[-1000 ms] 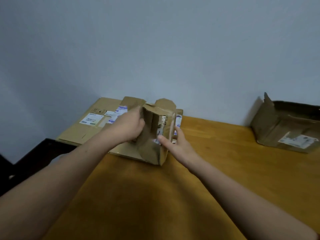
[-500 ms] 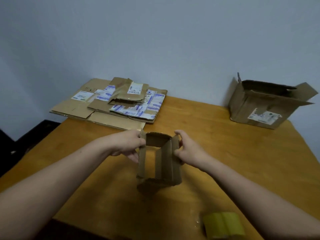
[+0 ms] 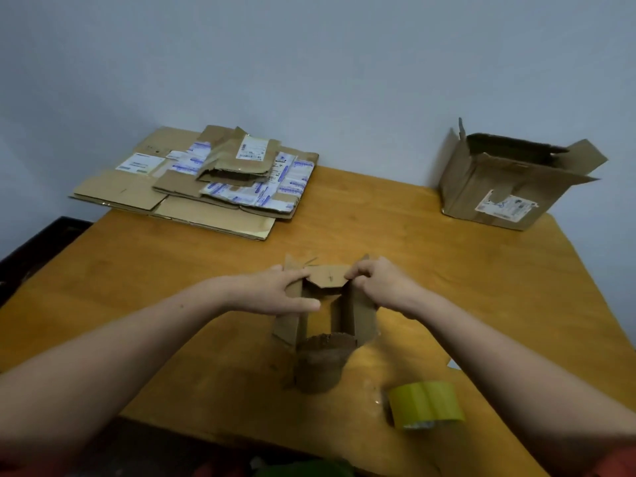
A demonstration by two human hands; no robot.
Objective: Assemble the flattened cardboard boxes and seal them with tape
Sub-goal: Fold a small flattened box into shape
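Note:
A small brown cardboard box (image 3: 358, 321) stands opened up on the wooden table (image 3: 447, 270), its top open toward me. My left hand (image 3: 278, 294) holds its left wall, thumb on the far top flap and fingers stretched across the near side. My right hand (image 3: 382, 284) grips the right wall's top edge, fingers curled over it and onto the far flap. The far flap is folded inward. A torn near flap hangs down toward me. A roll of yellowish tape (image 3: 425, 404) lies at the near right of the table.
A stack of flattened cardboard boxes (image 3: 206, 184) with labels lies at the far left, overhanging the table edge. An assembled larger box (image 3: 499, 180) with open flaps stands at the far right against the wall. The table's near edge is close to me.
The small box has come from the flat stack to the table in front of me and been opened up. Since half a second ago its far flap has been folded inward.

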